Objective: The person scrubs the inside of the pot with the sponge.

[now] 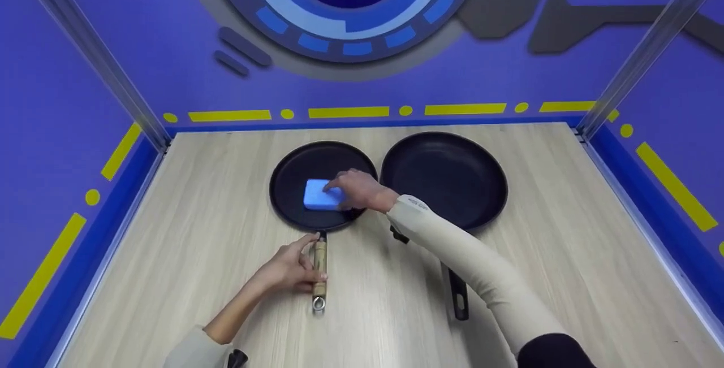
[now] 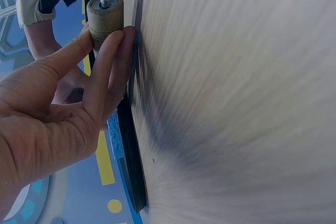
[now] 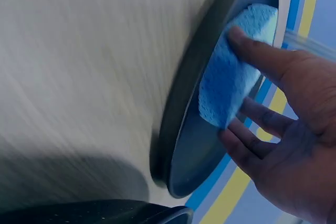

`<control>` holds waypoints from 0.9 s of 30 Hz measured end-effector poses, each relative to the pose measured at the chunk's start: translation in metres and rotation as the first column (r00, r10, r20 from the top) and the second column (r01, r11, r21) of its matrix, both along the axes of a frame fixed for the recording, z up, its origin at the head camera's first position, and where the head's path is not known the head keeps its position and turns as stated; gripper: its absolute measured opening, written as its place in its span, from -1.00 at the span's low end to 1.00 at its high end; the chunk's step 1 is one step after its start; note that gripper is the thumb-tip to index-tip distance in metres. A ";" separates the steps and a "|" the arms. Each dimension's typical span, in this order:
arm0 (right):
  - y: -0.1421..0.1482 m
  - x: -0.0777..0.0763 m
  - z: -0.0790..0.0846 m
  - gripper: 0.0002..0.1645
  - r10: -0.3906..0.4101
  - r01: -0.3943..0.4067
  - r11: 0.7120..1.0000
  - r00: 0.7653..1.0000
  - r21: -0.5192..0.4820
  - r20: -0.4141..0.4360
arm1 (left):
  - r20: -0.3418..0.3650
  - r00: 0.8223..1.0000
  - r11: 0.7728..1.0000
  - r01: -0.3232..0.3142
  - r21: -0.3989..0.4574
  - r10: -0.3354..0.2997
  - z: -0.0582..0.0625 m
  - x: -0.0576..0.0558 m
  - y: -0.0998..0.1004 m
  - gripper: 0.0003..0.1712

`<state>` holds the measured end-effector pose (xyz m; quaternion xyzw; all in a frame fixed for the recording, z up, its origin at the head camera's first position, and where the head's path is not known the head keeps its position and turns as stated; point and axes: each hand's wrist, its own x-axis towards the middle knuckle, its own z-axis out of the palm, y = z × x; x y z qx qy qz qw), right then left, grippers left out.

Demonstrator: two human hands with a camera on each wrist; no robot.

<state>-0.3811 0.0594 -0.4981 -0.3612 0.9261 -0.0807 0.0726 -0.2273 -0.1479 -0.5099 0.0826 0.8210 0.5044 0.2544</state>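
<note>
A shallow black pan (image 1: 291, 170) with a wooden handle (image 1: 320, 258) lies left of centre in the head view. My left hand (image 1: 288, 266) holds that handle, its thumb and fingers on either side; in the left wrist view the handle's end (image 2: 106, 17) and metal loop show. Over the pan, my right hand (image 1: 359, 188) grips a blue sponge (image 1: 317, 194) between thumb and fingers. In the right wrist view the sponge (image 3: 223, 82) lies against the pan's inner surface, the thumb on its near face and fingertips at its far edge.
A larger, deeper black frying pan (image 1: 447, 170) stands just right of the first, its black handle (image 1: 459, 297) toward me, partly under my right sleeve (image 1: 469, 249). The wooden tabletop (image 1: 215, 187) ends at blue patterned walls (image 1: 169, 63) behind and on both sides.
</note>
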 end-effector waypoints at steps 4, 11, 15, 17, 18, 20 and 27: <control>-0.003 -0.020 -0.005 -0.40 -0.082 0.082 0.997 0.995 -0.010 -0.051 | 0.002 1.000 1.000 -0.004 0.004 0.004 0.000 -0.001 -0.001 0.07; 0.000 -0.045 -0.011 -0.55 -0.265 0.268 0.963 0.957 0.007 -0.117 | 0.013 1.000 1.000 -0.003 -0.004 0.003 0.000 -0.001 0.001 0.08; 0.002 -0.047 -0.014 -0.61 -0.346 0.352 0.936 0.929 0.028 -0.133 | 0.023 1.000 1.000 0.004 0.001 -0.004 0.000 0.000 0.001 0.10; 0.001 -0.046 -0.014 -0.60 -0.372 0.381 0.923 0.917 0.047 -0.144 | 0.023 1.000 1.000 0.002 0.004 -0.002 0.001 0.000 0.002 0.09; 0.001 -0.045 -0.013 -0.59 -0.387 0.399 0.916 0.909 0.053 -0.152 | 0.021 1.000 1.000 0.003 0.004 -0.003 0.001 -0.001 0.002 0.09; 0.001 -0.042 -0.012 -0.55 -0.421 0.435 0.899 0.892 0.058 -0.163 | 0.016 1.000 1.000 -0.001 0.004 0.001 0.001 -0.002 0.002 0.07; 0.000 -0.021 -0.009 -0.29 -0.470 0.482 0.874 0.871 0.059 -0.142 | 0.005 1.000 1.000 0.005 -0.002 -0.005 0.000 -0.002 -0.001 0.07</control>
